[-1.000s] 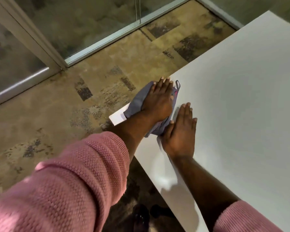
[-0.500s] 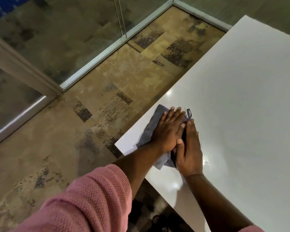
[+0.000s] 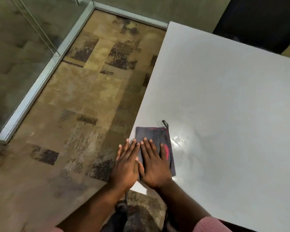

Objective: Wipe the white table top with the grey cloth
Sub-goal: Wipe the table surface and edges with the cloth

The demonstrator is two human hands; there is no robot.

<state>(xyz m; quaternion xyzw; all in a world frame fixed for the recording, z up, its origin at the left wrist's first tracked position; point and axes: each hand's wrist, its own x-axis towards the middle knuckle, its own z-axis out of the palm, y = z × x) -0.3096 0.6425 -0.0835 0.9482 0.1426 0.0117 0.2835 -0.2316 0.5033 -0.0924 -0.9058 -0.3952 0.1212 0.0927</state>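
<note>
The grey cloth (image 3: 153, 134), folded flat with a red patch and a small dark loop at its far corner, lies on the white table top (image 3: 224, 106) close to the near left corner. My right hand (image 3: 153, 164) presses flat on the cloth with fingers spread. My left hand (image 3: 126, 164) lies flat beside it at the table's left edge, its fingertips touching the cloth's left border. Neither hand grips the cloth.
The table's left edge runs from the near corner up to the far corner (image 3: 169, 24). Patterned brown carpet (image 3: 90, 97) lies left of it, bounded by a metal-framed glass wall (image 3: 40, 77). A wet shine (image 3: 179, 139) shows right of the cloth.
The view has swung so the table edge runs straight ahead. Both hands now lie side by side, the right one on top of the cloth instead of beside it.
</note>
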